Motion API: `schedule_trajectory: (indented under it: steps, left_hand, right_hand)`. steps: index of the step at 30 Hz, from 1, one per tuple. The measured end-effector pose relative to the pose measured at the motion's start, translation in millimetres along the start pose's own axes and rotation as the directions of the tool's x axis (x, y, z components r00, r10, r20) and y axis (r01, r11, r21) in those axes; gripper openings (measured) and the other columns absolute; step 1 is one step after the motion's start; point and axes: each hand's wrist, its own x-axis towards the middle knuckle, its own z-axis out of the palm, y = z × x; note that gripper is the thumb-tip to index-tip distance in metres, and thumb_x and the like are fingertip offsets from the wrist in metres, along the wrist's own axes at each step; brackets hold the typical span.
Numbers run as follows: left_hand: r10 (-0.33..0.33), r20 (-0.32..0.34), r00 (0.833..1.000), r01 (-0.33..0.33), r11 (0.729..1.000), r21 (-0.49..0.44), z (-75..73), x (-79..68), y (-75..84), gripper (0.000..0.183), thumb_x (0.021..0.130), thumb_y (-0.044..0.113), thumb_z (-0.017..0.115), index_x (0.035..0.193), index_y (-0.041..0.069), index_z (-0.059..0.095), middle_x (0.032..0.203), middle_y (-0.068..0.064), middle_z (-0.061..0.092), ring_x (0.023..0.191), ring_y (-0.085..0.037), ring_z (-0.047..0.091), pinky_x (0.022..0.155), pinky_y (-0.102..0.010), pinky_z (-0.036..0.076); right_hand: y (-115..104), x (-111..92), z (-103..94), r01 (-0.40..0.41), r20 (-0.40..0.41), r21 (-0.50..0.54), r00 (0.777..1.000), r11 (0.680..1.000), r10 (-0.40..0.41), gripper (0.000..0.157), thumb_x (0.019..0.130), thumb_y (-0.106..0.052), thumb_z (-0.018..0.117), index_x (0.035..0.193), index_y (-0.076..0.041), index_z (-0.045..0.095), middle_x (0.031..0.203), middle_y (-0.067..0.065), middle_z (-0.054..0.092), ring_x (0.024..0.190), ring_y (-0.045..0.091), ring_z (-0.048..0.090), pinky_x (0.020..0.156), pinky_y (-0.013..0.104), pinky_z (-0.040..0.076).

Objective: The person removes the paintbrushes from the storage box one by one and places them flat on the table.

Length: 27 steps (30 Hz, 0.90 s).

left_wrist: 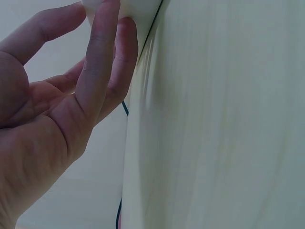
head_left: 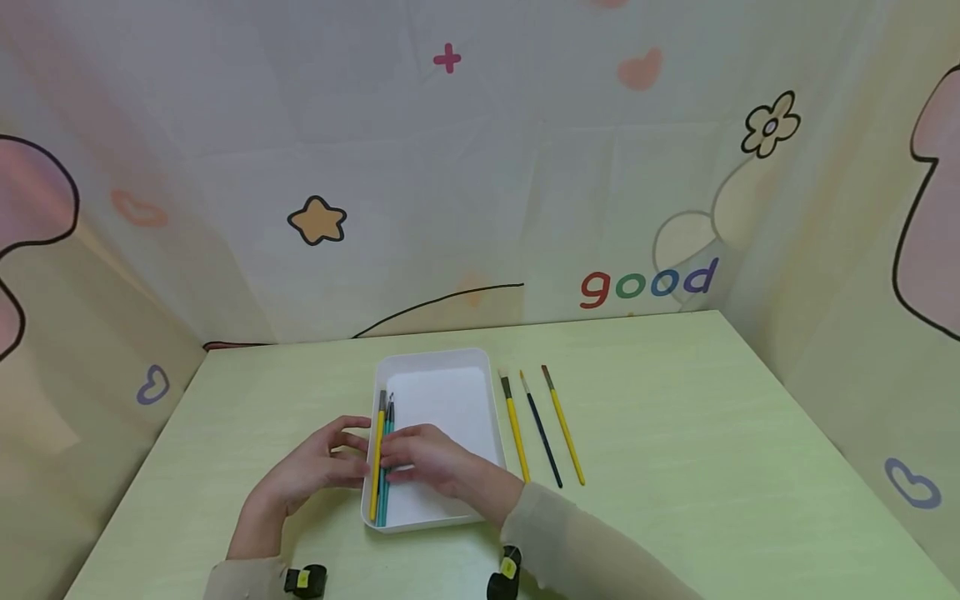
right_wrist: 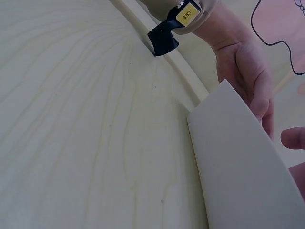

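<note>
The left hand (head_left: 318,458) sits at the left outer wall of the white tray (head_left: 442,400), its fingers parted and loosely bent, with some fingertips against that wall. The right hand (head_left: 431,458) reaches inside the tray, fingers extended and spread a little, the tips at the brushes lying along the left wall: a yellow brush (head_left: 377,475) outermost and teal brushes (head_left: 386,492) beside it. Whether every fingertip touches them is hard to make out, and the right hand covers part of the teal handles, so their number cannot be told. The tray rests on the table (head_left: 712,467); just right of it lie a pale-tipped yellow brush (head_left: 513,425), a dark-handled brush (head_left: 545,442) and a slim yellow brush (head_left: 565,429). The left-wrist view cuts off the tray, showing only a corner; the right-wrist view crops the right hand to bits of fingers, the tray wall concealing the brushes.
</note>
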Motion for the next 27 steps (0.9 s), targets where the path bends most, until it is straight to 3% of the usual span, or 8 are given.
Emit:
schedule_trajectory:
  steps: [5, 10, 27]
  left_hand:
    - [0.0, 0.003, 1.0, 0.0, 1.0, 0.003, -0.4, 0.6, -1.7, 0.072, 0.092, 0.009, 0.074, 0.152, 0.001, 0.035, 0.131, -0.023, 0.052, 0.102, -0.031, 0.066, 0.089, -0.043, 0.059]
    - [0.005, 0.008, 1.0, -0.005, 1.0, -0.009, -1.5, 1.1, -3.3, 0.071, 0.092, 0.008, 0.074, 0.152, 0.001, 0.036, 0.13, -0.023, 0.052, 0.102, -0.031, 0.066, 0.089, -0.044, 0.059]
    - [0.021, 0.041, 0.999, -0.02, 1.0, -0.011, -2.6, -0.4, -2.1, 0.071, 0.094, 0.008, 0.071, 0.153, 0.001, 0.033, 0.131, -0.023, 0.049, 0.109, -0.03, 0.064, 0.09, -0.044, 0.059]
  right_hand:
    - [0, 1, 0.9, 0.003, -0.021, 0.035, 1.0, 0.999, -0.002, 0.036, 0.1, -0.008, 0.063, 0.131, 0.009, 0.058, 0.118, 0.014, 0.064, 0.109, 0.026, 0.064, 0.1, 0.045, 0.053]
    - [2, 4, 3.6, 0.01, -0.035, 0.057, 0.999, 0.998, -0.008, 0.034, 0.099, -0.004, 0.064, 0.129, 0.01, 0.058, 0.113, 0.015, 0.066, 0.103, 0.024, 0.066, 0.097, 0.044, 0.055]
    - [13, 13, 10.9, 0.051, -0.094, -0.044, 0.994, 0.998, -0.055, 0.036, 0.095, -0.001, 0.071, 0.127, 0.004, 0.056, 0.102, 0.011, 0.069, 0.083, 0.02, 0.07, 0.077, 0.037, 0.062]
